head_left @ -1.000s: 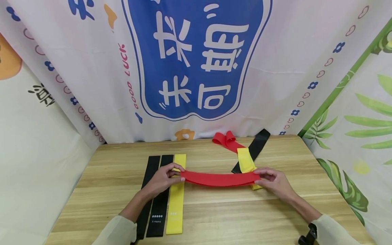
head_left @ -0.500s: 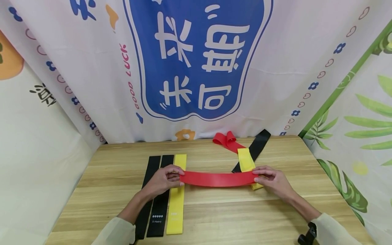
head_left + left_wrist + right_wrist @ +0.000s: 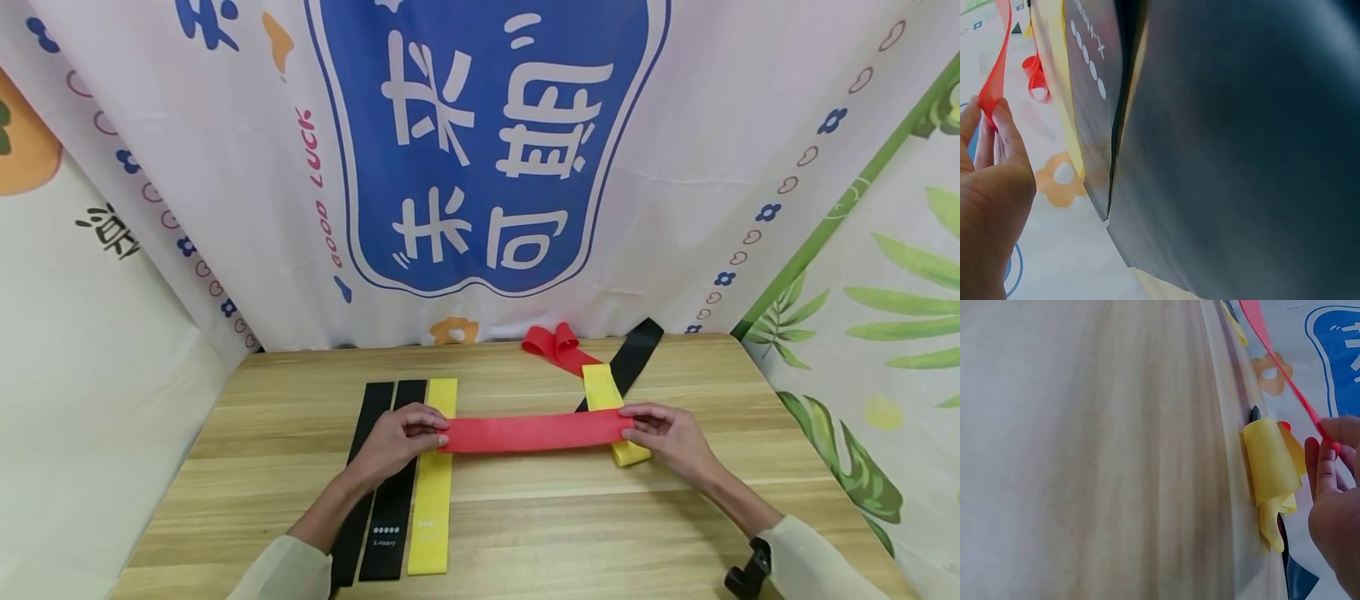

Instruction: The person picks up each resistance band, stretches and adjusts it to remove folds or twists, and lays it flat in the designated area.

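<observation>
A red resistance band (image 3: 534, 433) is stretched sideways above the table between both hands. My left hand (image 3: 396, 440) pinches its left end, over a flat yellow band (image 3: 430, 517). With thumb and fingers my right hand (image 3: 670, 437) pinches the other end, in front of a folded yellow band (image 3: 600, 385). Left of the flat yellow band lie two black bands, one (image 3: 386, 533) marked X-Heavy and another (image 3: 347, 542) at the far left. The left wrist view shows the red band's end (image 3: 996, 94) between thumb and fingers; the right wrist view shows the band (image 3: 1291, 384) nearly edge-on.
At the back right of the wooden table (image 3: 540, 533) lie a curled red band (image 3: 555, 343) and a crossed black band (image 3: 637, 354), partly under the folded yellow one. A printed curtain (image 3: 697, 167) hangs behind the table's back edge.
The red band was sagging in a curve and is now straighter and flatter, its broad face turned to the head camera. Both hands keep their pinch and have barely moved.
</observation>
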The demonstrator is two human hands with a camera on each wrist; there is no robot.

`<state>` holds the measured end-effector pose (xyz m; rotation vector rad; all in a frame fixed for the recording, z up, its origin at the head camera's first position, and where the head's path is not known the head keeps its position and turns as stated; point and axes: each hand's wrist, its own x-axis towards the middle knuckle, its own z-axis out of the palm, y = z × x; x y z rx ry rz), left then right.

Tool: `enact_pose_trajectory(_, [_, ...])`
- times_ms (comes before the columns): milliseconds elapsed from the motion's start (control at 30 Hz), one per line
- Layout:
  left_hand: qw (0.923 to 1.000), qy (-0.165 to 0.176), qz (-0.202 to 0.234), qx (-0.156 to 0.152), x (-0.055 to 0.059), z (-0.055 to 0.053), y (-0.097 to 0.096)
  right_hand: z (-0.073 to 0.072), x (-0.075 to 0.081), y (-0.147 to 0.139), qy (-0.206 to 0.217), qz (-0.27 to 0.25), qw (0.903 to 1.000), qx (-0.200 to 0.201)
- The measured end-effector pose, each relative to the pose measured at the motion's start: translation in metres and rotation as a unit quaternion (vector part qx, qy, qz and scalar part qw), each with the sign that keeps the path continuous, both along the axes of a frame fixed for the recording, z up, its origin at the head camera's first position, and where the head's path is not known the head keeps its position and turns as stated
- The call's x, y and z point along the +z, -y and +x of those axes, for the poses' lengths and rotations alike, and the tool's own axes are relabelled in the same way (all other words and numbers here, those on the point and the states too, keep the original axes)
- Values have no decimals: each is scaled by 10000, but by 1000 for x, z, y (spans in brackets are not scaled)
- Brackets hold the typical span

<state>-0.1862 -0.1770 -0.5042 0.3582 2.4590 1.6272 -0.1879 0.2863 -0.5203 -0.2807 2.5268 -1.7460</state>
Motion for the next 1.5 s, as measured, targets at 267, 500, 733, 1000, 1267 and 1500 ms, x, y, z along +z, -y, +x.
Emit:
enact_pose_trajectory(267, [9997, 72, -46, 227, -3, 2, 0, -7, 9, 7, -131, 58, 9999, -73])
enact_pose_trajectory(500, [9994, 208, -89, 251, -3, 4, -1, -15, 13, 12, -260, 104, 9994, -184])
enact_pose_trajectory(733, [9988, 385, -48, 284, -2, 8, 0, -21, 19, 17, -326, 389, 9984, -259])
enact_pose_trajectory(1000, [9967, 669, -210, 401, 2, 11, -3, -32, 22, 23, -434, 553, 9973, -226])
enact_pose_trajectory(1267, [9972, 660, -199, 279, 5, 15, -2, -44, 26, 27, -380, 407, 9982, -206])
enact_pose_trajectory(1500, [9962, 813, -264, 147, 8, 21, -2, -52, 30, 36, -533, 252, 9983, -25])
